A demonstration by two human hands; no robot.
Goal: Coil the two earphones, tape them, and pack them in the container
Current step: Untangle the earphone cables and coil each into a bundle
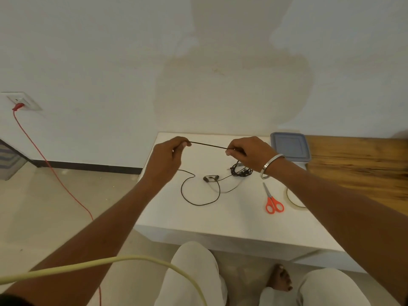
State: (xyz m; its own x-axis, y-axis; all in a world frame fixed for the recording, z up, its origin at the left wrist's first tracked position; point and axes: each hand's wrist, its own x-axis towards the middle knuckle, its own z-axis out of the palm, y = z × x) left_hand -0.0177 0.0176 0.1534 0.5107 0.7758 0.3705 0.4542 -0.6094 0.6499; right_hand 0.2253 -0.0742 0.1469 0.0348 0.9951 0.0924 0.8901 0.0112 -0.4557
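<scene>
A black earphone cable is stretched taut between my two hands above the white table. My left hand pinches one end of the stretch and my right hand pinches the other. The rest of this cable drops to the table in a loose loop with the earbuds lying in the middle. A second black earphone lies bunched in a small coil just under my right wrist. The clear container with a blue-grey lid stands at the table's far right corner.
Orange-handled scissors lie on the table's right side, with a roll of clear tape beside them, partly behind my right forearm. A wooden surface adjoins on the right. A red cord runs from a wall socket across the floor.
</scene>
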